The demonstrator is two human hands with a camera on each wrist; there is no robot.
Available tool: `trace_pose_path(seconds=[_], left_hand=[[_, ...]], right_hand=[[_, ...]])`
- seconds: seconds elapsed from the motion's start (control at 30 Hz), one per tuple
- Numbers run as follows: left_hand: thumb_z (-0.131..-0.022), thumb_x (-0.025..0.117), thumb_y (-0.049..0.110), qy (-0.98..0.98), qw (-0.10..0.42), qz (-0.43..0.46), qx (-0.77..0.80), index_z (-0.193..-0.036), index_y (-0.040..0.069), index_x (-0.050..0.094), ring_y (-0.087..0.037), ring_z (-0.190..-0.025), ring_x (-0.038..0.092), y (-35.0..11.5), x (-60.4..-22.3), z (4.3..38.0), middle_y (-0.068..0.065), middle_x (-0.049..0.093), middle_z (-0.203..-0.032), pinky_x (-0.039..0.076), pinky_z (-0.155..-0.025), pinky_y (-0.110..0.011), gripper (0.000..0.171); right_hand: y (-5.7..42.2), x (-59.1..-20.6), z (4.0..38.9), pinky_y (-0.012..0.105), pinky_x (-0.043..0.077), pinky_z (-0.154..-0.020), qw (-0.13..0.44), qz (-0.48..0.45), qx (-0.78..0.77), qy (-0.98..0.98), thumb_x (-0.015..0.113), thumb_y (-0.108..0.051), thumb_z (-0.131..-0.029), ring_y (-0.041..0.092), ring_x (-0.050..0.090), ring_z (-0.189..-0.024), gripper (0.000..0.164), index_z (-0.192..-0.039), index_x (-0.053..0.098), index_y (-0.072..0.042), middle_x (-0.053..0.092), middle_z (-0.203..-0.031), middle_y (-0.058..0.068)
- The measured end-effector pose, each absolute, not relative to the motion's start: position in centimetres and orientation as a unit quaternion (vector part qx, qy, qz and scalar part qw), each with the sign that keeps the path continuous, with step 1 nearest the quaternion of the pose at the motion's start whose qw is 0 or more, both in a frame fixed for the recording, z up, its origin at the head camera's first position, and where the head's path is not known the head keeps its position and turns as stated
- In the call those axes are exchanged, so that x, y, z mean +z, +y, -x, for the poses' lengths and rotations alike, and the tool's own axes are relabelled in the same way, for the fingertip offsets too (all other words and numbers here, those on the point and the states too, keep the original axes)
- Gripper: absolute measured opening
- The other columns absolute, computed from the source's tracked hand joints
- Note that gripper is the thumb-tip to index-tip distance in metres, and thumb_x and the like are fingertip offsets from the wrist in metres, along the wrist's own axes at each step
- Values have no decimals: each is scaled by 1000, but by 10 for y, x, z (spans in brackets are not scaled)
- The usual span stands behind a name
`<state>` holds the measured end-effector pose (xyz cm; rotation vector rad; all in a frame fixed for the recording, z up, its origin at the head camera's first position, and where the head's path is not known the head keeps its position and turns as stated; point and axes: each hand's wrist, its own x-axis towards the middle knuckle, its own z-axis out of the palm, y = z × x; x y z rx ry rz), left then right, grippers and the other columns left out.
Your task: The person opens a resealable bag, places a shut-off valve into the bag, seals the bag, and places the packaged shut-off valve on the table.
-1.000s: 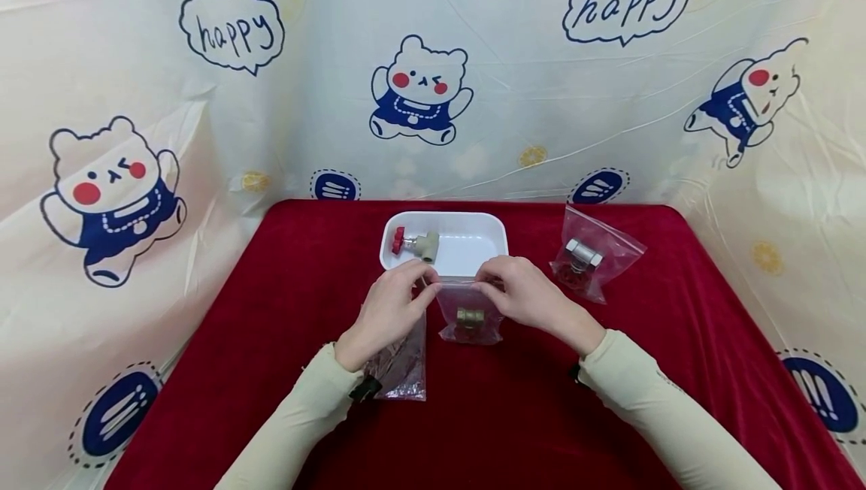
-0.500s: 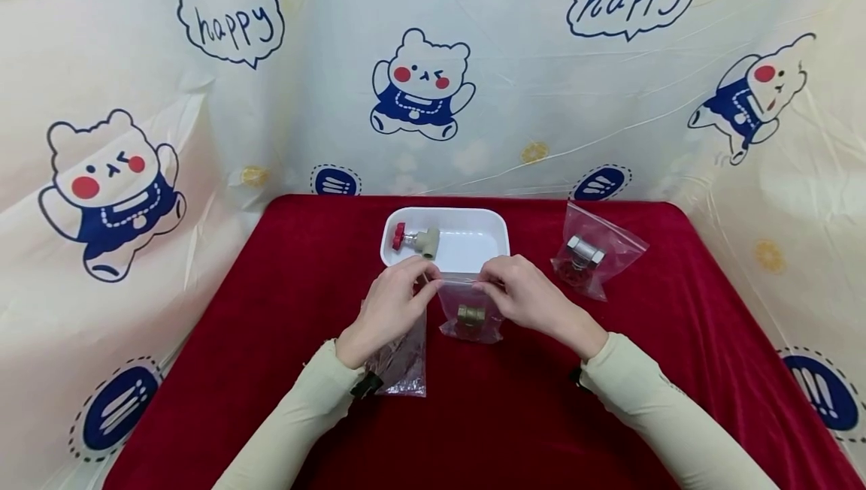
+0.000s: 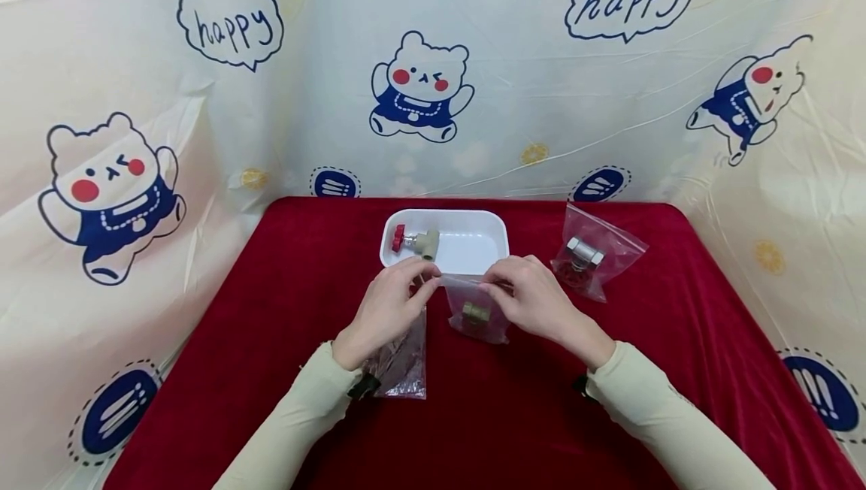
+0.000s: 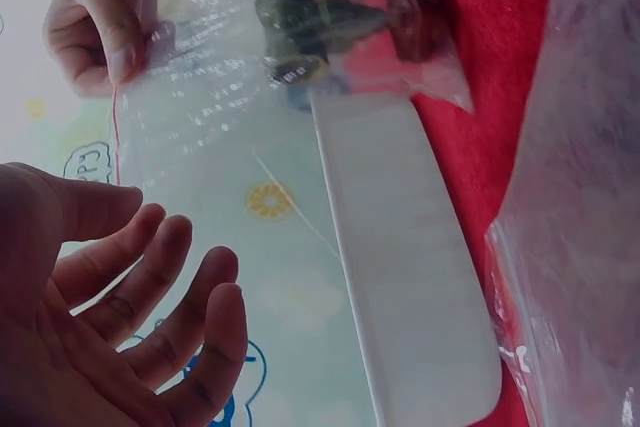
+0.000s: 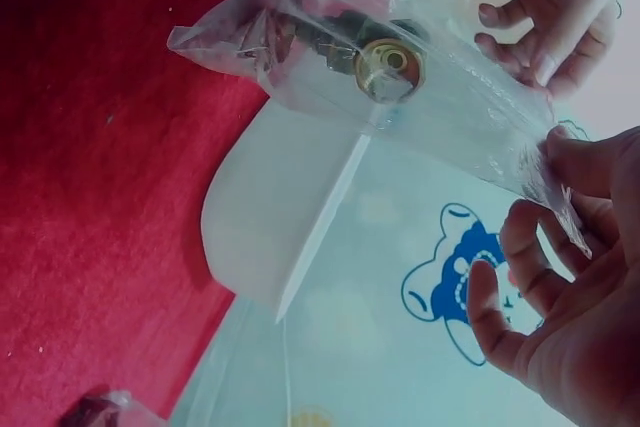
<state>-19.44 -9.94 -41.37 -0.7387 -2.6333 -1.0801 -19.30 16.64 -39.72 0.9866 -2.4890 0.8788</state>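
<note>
Between the hands hangs a clear zip bag (image 3: 462, 291) with a brass valve (image 3: 476, 314) inside, which has a dark red handwheel (image 4: 412, 17) in the left wrist view. My left hand (image 3: 387, 308) pinches one top corner of the bag between thumb and index finger, its other fingers loosely spread. The opposite corner is pinched by my right hand (image 3: 541, 308). Behind the bag stands a white tray (image 3: 473, 249), holding a beige pipe valve (image 3: 426, 243) with a red handwheel.
A flat plastic bag (image 3: 406, 370) lies under the left wrist. To the right lies another zip bag (image 3: 619, 249) with a silver valve (image 3: 585, 252) inside. Red cloth (image 3: 514, 422) covers the table, and a printed curtain (image 3: 507, 114) surrounds it.
The right hand has shifted slightly right, carrying the bag and brass valve with it. The left hand stays almost in place, and the bag now hangs more tilted.
</note>
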Motion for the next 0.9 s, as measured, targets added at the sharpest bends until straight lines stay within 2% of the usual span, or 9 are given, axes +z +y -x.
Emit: trace_pose_path(seconds=[0.23, 0.33, 0.53, 0.73, 0.9], left_hand=[[-102, 72, 20, -904, 79, 229, -353, -111, 17, 78, -12, -78, 59, -113, -418, 194, 7, 71, -103, 52, -70, -34, 11], [-101, 73, 20, -908, 67, 221, -349, -110, 17, 78, -13, -76, 58, -119, -420, 194, 6, 72, -103, 52, -69, -34, 11], [-102, 72, 20, -921, 58, 206, -327, -113, 12, 79, -14, -81, 60, -129, -425, 195, 1, 73, -106, 54, -73, -36, 15], [-103, 70, 20, -927, 45, 188, -323, -116, 12, 79, -15, -89, 64, -134, -429, 193, -1, 74, -114, 57, -80, -39, 18], [-102, 72, 19, -927, 45, 191, -320, -113, 13, 79, -15, -88, 63, -139, -435, 194, -1, 74, -113, 57, -80, -39, 15]], right_hand=[[185, -390, 193, 39, 42, -73, 190, -307, 319, -876, 85, -7, -89, 12, 56, -71, 9, -89, 78, -13, 71, -84, -4], [195, -389, 195, 38, 45, -72, 197, -290, 316, -882, 85, -7, -89, 12, 55, -71, 8, -90, 79, -12, 71, -83, -3], [217, -391, 201, 35, 51, -60, 210, -247, 305, -895, 84, -4, -89, 16, 55, -68, 8, -93, 79, -8, 72, -83, 2], [234, -400, 209, 36, 47, -59, 231, -211, 303, -900, 81, -5, -91, 18, 53, -67, 3, -92, 79, -4, 70, -81, 4], [243, -405, 216, 37, 45, -59, 247, -187, 299, -903, 79, -9, -94, 19, 54, -67, 7, -92, 78, -3, 70, -81, 5]])
